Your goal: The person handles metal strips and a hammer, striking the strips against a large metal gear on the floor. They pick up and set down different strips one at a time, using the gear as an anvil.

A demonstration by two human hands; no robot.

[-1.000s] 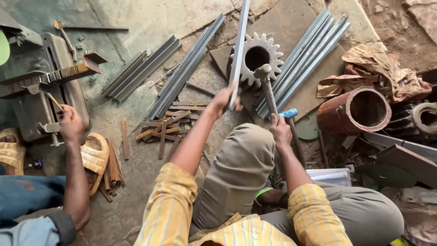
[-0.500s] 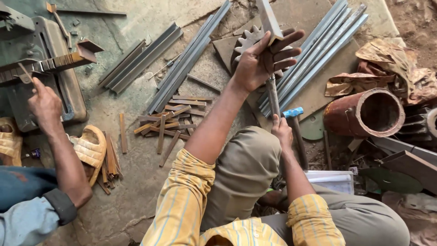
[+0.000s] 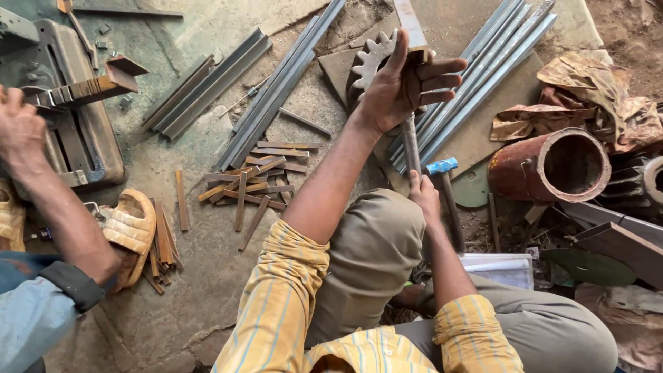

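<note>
Far left, a co-worker's hand rests at the grey metal machine, blue sleeve below it, and a woven sandal sits on the ground beside a few short rusty strips. Moving across, a bundle of grey angle bars lies slanted on the concrete, with a scatter of short flat metal strips just below it and a second long bundle of angle bars running up past them.

Now my left hand, arm stretched out ahead over my knee: the fingers are spread wide, palm pressed against a flat metal bar that stands up over the toothed gear wheel. The thumb hooks around the bar; the other fingers fan out loosely rather than clamping.

Just below, my right hand is closed around the lower end of a long rusty rod that runs up toward the gear. A blue-headed hammer lies right beside that hand, touching nothing I hold.

Further right, more long grey bars rest on a brown board, then a rusty open cylinder on its side, with crumpled brown cloth behind it.
</note>
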